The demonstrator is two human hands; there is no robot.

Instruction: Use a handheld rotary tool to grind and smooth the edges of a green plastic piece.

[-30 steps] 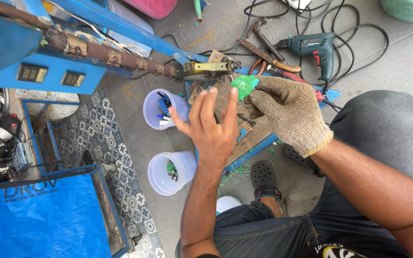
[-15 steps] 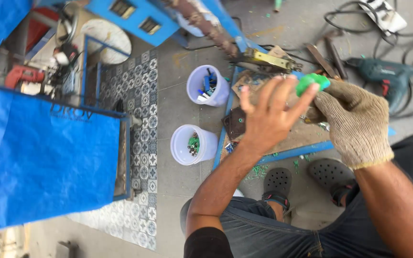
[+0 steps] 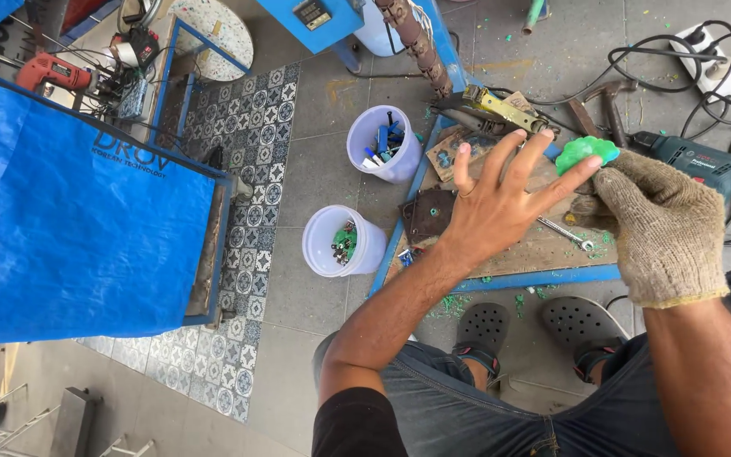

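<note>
Fingers of the bare left hand (image 3: 492, 211) spread wide open, its fingertips touching a bright green plastic piece (image 3: 586, 153). That piece sits pinched at the fingertips of the gloved right hand (image 3: 657, 222), above a low wooden board with a blue frame (image 3: 543, 277). Two pale lilac buckets stand left of the board on the floor: the upper bucket (image 3: 382, 142) holds blue parts, the lower bucket (image 3: 342, 242) small dark and green bits. A teal power drill (image 3: 697, 161) lies near the glove. A large blue tarpaulin bag (image 3: 69, 220) with dark lettering along its top edge fills the left.
</note>
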